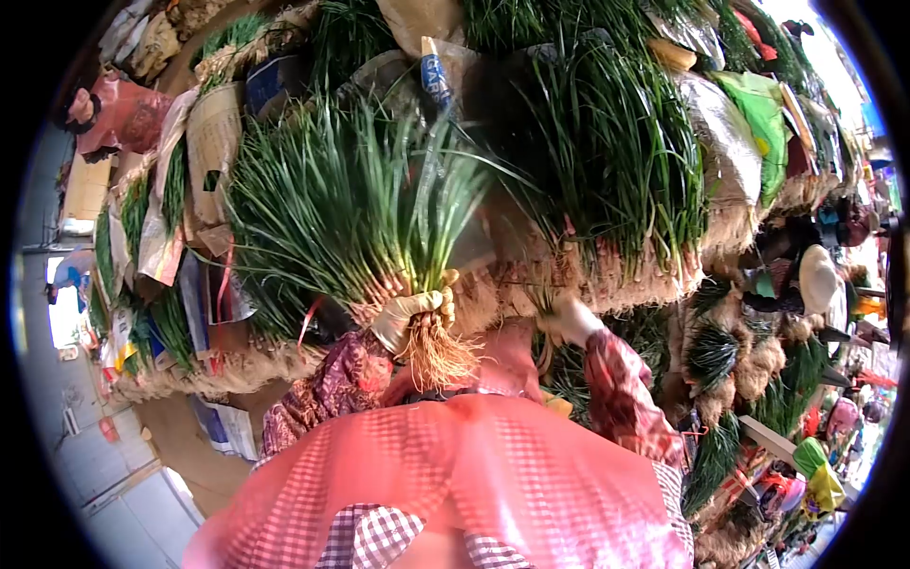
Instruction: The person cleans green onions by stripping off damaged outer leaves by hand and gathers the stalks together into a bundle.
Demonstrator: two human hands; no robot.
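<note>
The left hand, in a pale, yellow-tinged glove, is closed around a bunch of green onions just above its roots, the fingers curled over the front of the stems. The bunch stands upright in front of the person's chest, its long leaves fanned up and outward and its tan roots hanging below the glove. The right hand, in a whitish glove, is beside it and apart from the bunch. It is blurred, with thin stalks at its fingertips; whether it pinches them or only touches them cannot be told.

Both forearms are in shiny, reddish patterned sleeves. Below the hands, a translucent pink apron covers checkered cloth.

Beyond the hands, a long row of green onions lies packed together, leaves away from the person and matted roots toward them. Plastic sheets and sacks lie among the leaves, including a silvery sack and a bright green one to the right. Farther right are smaller bundles with roots showing, and a person in a pale hat. At the far left, a person in a red top is near the row's end.
</note>
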